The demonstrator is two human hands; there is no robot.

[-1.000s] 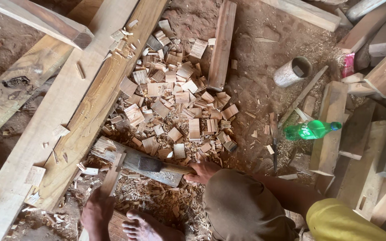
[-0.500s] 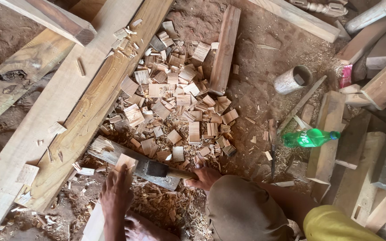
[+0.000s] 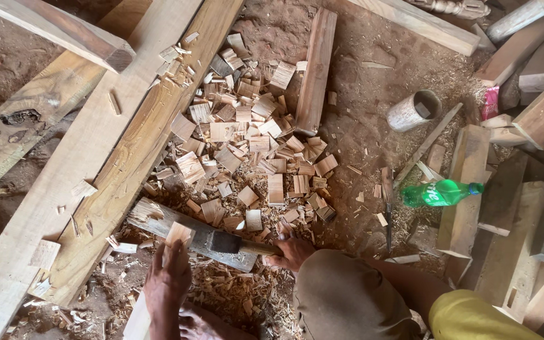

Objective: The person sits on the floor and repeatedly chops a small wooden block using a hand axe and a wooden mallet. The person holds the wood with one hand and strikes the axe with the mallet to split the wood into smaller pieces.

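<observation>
My right hand (image 3: pixel 294 252) grips the wooden handle of a hatchet (image 3: pixel 221 242), whose grey head lies flat and points left across a rough wood block (image 3: pixel 149 217). My left hand (image 3: pixel 168 280) reaches up from the bottom edge and holds a small flat wood piece (image 3: pixel 179 233) upright against the hatchet head. A heap of several cut wood chips (image 3: pixel 253 157) lies just beyond the hatchet. My bent knee (image 3: pixel 347 296) sits to the right of the hand, and my foot (image 3: pixel 203 327) is at the bottom.
Long planks (image 3: pixel 114 157) run diagonally on the left. A short board (image 3: pixel 316 69) lies beyond the chips. A tin can (image 3: pixel 413 110), a green plastic bottle (image 3: pixel 439 193) and stacked timber offcuts (image 3: pixel 473 189) are on the right. Shavings cover the dirt floor.
My left hand has come up from the bottom edge and set the small wood piece against the hatchet head. My right hand stays on the handle.
</observation>
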